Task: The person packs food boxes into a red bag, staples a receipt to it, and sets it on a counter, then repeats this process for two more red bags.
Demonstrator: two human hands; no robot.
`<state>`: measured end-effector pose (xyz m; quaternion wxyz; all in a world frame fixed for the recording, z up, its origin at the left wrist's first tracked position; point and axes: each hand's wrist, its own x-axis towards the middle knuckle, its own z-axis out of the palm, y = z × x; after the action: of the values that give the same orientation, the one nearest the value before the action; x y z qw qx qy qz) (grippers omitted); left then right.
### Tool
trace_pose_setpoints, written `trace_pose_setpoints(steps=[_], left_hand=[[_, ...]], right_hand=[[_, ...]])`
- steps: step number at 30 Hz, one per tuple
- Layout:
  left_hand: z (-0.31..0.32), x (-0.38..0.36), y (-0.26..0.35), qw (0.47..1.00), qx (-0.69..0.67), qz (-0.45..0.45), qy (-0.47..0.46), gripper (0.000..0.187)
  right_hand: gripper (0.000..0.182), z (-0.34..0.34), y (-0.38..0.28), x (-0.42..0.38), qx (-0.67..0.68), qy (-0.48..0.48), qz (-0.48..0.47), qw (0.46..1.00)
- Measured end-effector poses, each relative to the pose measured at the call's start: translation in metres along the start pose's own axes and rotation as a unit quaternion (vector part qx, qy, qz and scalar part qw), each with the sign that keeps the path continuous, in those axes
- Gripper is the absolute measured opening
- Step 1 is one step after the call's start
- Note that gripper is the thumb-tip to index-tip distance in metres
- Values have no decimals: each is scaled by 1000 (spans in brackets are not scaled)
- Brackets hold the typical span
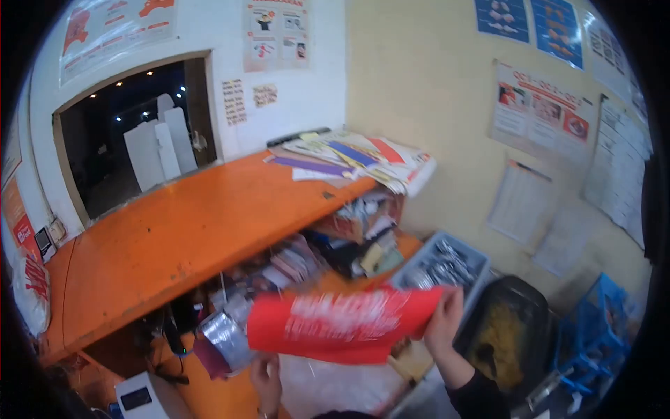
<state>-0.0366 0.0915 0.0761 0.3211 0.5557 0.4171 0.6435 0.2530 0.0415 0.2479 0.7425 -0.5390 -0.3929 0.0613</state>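
Note:
A red sheet-like bag with white print (335, 326) is stretched sideways in front of me, slightly blurred. My right hand (444, 327) is closed on its right end, the fingers wrapped around the edge. At the bag's lower left corner is my left hand (266, 380), its fingers curled against the edge and partly hidden. Just left of the bag lies a silver foil-like packet (227, 335) with a dark red part. Beneath the bag, a translucent white plastic surface (335, 386) shows.
An orange counter (195, 216) runs across, with papers (363, 159) at its far end. A grey crate (481, 262) holds silver packets. Beside it stands a black tub (534, 307) with yellow contents. A blue basket (600, 328) is at right, a white device (143, 397) lower left.

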Motion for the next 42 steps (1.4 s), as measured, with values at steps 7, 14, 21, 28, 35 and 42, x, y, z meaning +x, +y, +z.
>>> trace_pose_setpoints(steps=[7, 14, 21, 28, 35, 42], left_hand=[[92, -94, 62, 828, -386, -260, -313, 44], [153, -200, 61, 697, -368, -430, -441, 43], [135, -272, 65, 863, -196, -235, -402, 37], [143, -324, 65, 825, -274, -359, -341, 36], [144, -336, 90, 751, -199, -366, -512, 36], [123, -248, 100, 911, -31, -228, -341, 31]], right_hand=[[7, -133, 18, -80, 325, 154, 396, 845], [16, -249, 47, -229, 166, 69, 374, 910], [28, -316, 58, -268, 189, 53, 497, 845], [49, -300, 10, -262, -486, -91, 85, 865], [42, -308, 35, -280, -111, -232, 210, 943], [25, -392, -35, -220, -468, 22, 113, 876]])
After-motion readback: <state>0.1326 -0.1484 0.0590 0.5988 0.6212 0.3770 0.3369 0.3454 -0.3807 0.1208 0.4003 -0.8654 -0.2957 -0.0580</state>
